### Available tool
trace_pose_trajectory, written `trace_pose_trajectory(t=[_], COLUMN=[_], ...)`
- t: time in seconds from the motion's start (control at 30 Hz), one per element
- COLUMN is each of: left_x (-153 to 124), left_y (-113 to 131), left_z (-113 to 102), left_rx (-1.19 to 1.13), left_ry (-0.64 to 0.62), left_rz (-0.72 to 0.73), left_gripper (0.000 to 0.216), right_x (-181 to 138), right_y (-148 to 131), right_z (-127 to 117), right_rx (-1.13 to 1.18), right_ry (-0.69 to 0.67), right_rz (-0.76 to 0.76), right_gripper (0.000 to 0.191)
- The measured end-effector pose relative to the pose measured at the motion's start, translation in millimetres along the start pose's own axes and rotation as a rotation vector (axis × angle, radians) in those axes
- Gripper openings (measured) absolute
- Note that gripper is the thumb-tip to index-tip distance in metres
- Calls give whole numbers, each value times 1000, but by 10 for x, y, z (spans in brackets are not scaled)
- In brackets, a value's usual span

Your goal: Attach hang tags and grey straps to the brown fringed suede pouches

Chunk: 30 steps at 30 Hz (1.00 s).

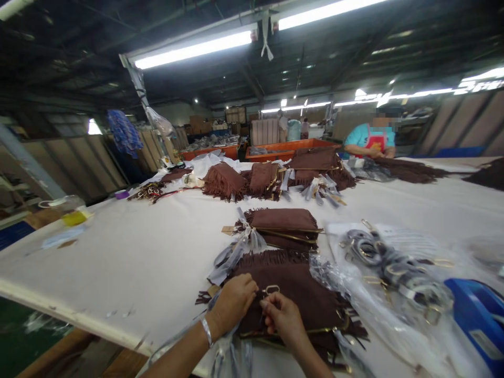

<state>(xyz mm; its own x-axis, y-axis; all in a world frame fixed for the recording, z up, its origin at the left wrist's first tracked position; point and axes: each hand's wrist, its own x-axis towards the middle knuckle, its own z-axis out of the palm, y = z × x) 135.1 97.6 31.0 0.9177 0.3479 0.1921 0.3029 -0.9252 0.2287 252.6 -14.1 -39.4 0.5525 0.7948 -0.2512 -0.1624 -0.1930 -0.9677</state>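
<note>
A brown fringed bag lies flat on the white-covered table in front of me. Over its left part, my left hand is closed with its fingers pressed together, close to a gold metal ring. My right hand pinches just below that ring, thumb against forefinger. What sits between the fingers of either hand is too small to make out. Behind this bag rests a stack of folded brown bags, with grey plastic-wrapped straps and a tan tag at its left end.
Wrapped straps with gold clips lie on clear plastic at the right, beside a blue bin. More fringed bags are piled along the back. A person in a red apron works across the table.
</note>
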Motion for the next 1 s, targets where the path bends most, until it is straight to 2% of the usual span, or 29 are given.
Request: trace_pose_trajectory(t=[0.2, 0.4, 0.57, 0.7, 0.87, 1.0], left_x=[-76, -110, -167, -216, -232, -175], left_y=[6, 21, 30, 48, 68, 65], left_z=[30, 88, 77, 107, 141, 196], left_rx=[100, 212, 207, 57, -297, -517], left_ry=[31, -20, -9, 18, 63, 42], left_rz=[34, 111, 111, 67, -31, -190], left_gripper=[19, 7, 9, 20, 38, 23], right_x=[-6, -2, -2, -23, -18, -17], right_y=[-33, 19, 48, -7, -24, -59], right_z=[4, 5, -23, -77, -76, -79], right_rx=[1, -10, 12, 58, 75, 49], right_ry=[-5, 3, -31, -106, -119, -113], right_rz=[3, 5, -8, 10, 35, 16], right_gripper=[39, 37, 37, 44, 48, 46])
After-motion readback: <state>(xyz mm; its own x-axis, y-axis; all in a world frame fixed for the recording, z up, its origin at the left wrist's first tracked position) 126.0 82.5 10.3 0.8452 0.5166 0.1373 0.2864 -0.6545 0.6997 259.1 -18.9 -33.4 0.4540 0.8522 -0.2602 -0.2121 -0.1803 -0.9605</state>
